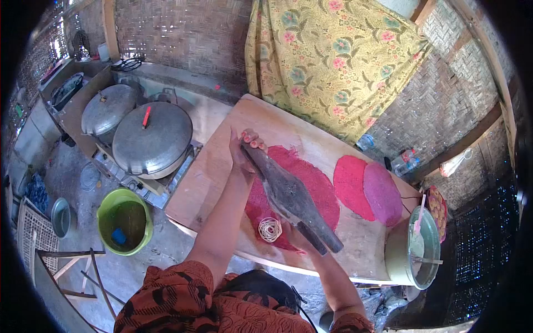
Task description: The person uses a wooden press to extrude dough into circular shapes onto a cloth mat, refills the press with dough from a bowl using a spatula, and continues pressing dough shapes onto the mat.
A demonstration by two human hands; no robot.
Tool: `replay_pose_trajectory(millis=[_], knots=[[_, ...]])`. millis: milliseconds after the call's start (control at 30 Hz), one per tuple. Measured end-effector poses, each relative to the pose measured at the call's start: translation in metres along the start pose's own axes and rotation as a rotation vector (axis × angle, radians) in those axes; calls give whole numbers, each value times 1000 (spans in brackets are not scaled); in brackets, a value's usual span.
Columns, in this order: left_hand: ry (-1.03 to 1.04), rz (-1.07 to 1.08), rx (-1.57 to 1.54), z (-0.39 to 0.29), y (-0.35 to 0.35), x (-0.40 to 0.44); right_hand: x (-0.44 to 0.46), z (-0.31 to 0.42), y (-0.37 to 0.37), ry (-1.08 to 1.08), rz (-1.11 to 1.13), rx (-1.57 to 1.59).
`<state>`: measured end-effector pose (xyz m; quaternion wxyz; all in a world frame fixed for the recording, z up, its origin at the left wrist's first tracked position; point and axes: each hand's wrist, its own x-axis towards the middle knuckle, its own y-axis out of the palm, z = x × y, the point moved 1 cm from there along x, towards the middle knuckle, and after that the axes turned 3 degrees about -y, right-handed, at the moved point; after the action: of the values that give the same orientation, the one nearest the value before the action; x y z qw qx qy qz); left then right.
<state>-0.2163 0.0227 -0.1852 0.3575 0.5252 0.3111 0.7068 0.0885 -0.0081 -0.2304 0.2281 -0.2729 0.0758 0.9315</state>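
A long dark wooden hand press [291, 191], wide in the middle, slants over the table. My left hand [251, 145] is closed around its upper narrow end, fingers curled over. At the lower end, two bar-like handles stick out side by side. My right hand [297, 237] is beneath and beside that lower end, its fingers mostly hidden by the wood. Just left of it lies a small round nest of pale strands [270, 229]. The nest rests on a large pink-red, rough-textured round sheet [325, 191], partly covered by the press.
Red [351, 186] and purple [383, 194] round sheets overlap on the wooden table [208, 191]. A large bucket [397, 261] with a stick in it stands at right. Two lidded pots [152, 141] are left, above a green basin [145, 230]. A floral cloth [338, 61] hangs behind.
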Motion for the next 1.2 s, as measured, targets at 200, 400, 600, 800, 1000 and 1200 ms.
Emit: replay_pose_trajectory(millis=[200,400,600,800,1000,1200], knots=[[-54,-20,317,32,35,8,-101,97,3,-66,284,447],[0,-538,261,89,-55,-25,-132,67,-39,296,-31,103],[-2,-631,250,101,-89,-47,-127,37,-52,360,-117,34],[11,-640,291,110,-52,-43,-148,51,-39,301,-94,102],[45,-650,318,125,-32,-23,-158,65,-45,241,-243,-102],[64,-652,380,118,-8,-36,-153,53,-39,238,-143,-23]])
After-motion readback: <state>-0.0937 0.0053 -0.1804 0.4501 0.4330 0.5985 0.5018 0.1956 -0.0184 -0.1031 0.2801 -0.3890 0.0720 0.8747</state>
